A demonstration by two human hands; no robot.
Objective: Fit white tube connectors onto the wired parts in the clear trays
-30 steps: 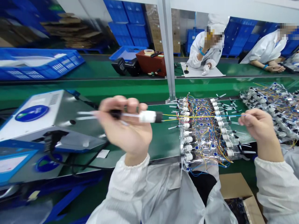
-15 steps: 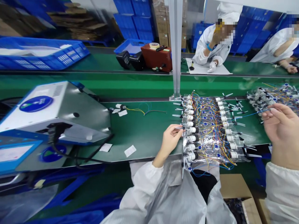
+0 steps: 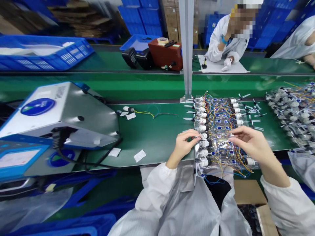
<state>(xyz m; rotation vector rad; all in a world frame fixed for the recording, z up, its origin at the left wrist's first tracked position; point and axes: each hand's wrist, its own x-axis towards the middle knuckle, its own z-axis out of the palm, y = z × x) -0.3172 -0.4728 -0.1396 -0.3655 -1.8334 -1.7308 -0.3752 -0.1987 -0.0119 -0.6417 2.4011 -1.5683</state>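
Observation:
Two facing columns of white cylindrical parts with black ends (image 3: pixel 204 143) lie on clear plastic, with small blue-marked pieces (image 3: pixel 219 142) and tangled coloured wires (image 3: pixel 211 108) between them. My left hand (image 3: pixel 183 146) is at the left column, its thumb and fingertips closed around the outer end of one white cylindrical part (image 3: pixel 204 135). Over the right column hovers my right hand (image 3: pixel 253 144), thumb and forefinger pinched on something small and pale at the wires. The fingers partly hide that piece.
A grey-and-blue machine (image 3: pixel 88 121) with a black cable stands at left. Paper labels (image 3: pixel 140 156) and one loose wired part (image 3: pixel 128 108) lie nearby. More parts are heaped (image 3: pixel 292 114) at right. A metal post (image 3: pixel 187 49) rises behind; a co-worker (image 3: pixel 222 39) sits across.
My right hand has come left from the far right, where it held out a blue wire, to the right column of parts. My left hand stays at the left column, with its fingers nearer the cylinder.

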